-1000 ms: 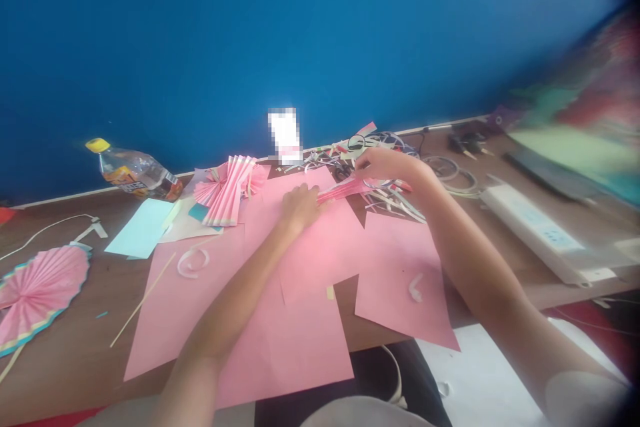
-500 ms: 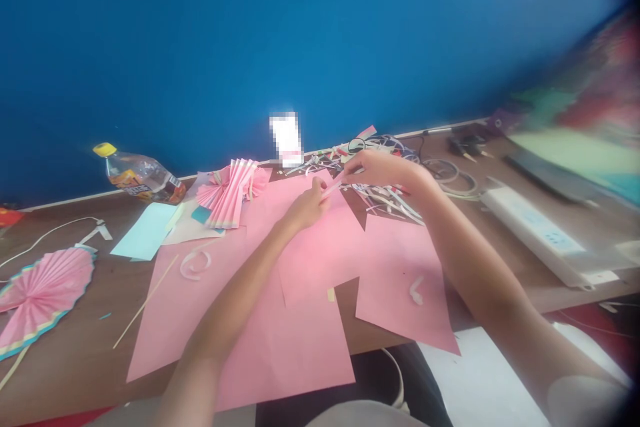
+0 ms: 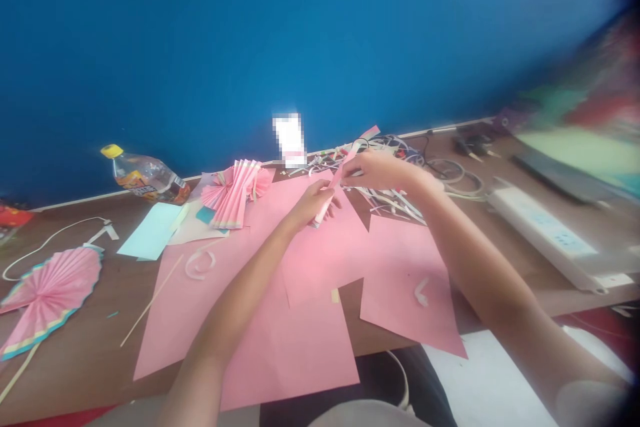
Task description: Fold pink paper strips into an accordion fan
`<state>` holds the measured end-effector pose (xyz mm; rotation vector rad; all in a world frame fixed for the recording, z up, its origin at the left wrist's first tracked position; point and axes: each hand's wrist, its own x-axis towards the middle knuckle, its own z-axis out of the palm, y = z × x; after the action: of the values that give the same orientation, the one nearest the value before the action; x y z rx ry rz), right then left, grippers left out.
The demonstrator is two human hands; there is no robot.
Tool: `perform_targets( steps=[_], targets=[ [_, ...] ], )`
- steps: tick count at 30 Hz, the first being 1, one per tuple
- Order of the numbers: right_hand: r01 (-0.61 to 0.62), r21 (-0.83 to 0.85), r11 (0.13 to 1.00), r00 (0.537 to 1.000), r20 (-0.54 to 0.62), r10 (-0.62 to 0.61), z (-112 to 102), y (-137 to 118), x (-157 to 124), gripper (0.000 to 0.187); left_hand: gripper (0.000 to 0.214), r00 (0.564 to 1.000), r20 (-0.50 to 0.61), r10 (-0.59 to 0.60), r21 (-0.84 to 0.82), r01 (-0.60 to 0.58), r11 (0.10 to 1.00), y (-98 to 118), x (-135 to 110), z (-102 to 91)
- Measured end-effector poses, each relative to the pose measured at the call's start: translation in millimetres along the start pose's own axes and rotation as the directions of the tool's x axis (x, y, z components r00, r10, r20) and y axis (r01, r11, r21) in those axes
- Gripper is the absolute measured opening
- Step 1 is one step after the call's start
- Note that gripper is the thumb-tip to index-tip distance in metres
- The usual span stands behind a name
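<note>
Between my hands is a narrow pink paper strip point(image 3: 337, 177), which looks folded and slants from lower left to upper right. My left hand point(image 3: 315, 203) grips its lower part, with some fingers showing beyond the strip. Fingertips of my right hand point(image 3: 367, 169) pinch it higher up; part of that grip is hidden. Beneath them lie overlapping pink paper sheets point(image 3: 320, 253). Just left of my left hand sits a pleated pink paper fan point(image 3: 234, 197) with pale and blue edging. A heap of paper shreds point(image 3: 400, 203) lies behind and below my right hand.
At the far left lie another pleated fan point(image 3: 60, 287) and a tilted plastic bottle point(image 3: 147, 177). Light blue paper point(image 3: 150, 232), a thin stick point(image 3: 153, 300) and a curled white strip point(image 3: 201, 263) are nearer. A white power strip point(image 3: 545, 233) lies at right, before a blue wall point(image 3: 320, 33).
The pink strip has turned more upright and shows more of its length above and below my fingers. My left hand has opened out slightly around it. The view has shifted a little.
</note>
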<state>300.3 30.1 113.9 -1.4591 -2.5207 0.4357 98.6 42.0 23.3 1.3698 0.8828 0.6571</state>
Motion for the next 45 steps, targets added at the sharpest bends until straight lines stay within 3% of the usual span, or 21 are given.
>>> perform_targets(
  steps=[3,8,17,24,32,34,39,45],
  targets=[
    [0.05,-0.06,0.997,0.999,-0.002,-0.051,4,-2,1,0.021,0.04,0.996,-0.082,-0.036,-0.069,0.031,0.997,-4,2,2.3],
    [0.115,-0.017,0.993,0.991,0.071,-0.113,6,-15,1,0.022,0.034,0.982,-0.147,-0.117,-0.157,0.094,0.983,-12,5,2.8],
    [0.081,-0.153,0.985,0.993,0.097,-0.067,6,-31,-2,0.02,0.033,0.966,-0.111,-0.232,-0.302,0.19,0.934,-13,4,1.8],
    [0.111,-0.249,0.962,0.991,0.102,-0.088,10,-37,-3,0.027,0.027,0.949,-0.188,-0.254,-0.338,0.181,0.924,-12,10,6.1],
    [0.14,-0.236,0.962,0.983,0.153,-0.105,6,-53,-10,0.031,0.033,0.931,-0.248,-0.267,-0.408,0.15,0.901,-14,9,1.3],
    [0.152,-0.247,0.957,0.983,0.138,-0.12,3,-55,-13,0.031,0.033,0.941,-0.231,-0.248,-0.411,0.136,0.901,-14,7,-0.7],
    [0.11,-0.336,0.936,0.994,0.052,-0.098,-3,-47,-16,0.029,0.036,0.981,-0.068,-0.181,-0.276,0.156,0.948,-14,4,1.8],
    [0.044,-0.381,0.924,0.998,-0.016,-0.054,-8,-27,-13,0.03,0.049,0.991,0.009,-0.136,-0.114,0.136,0.984,-14,0,7.4]
  ],
)
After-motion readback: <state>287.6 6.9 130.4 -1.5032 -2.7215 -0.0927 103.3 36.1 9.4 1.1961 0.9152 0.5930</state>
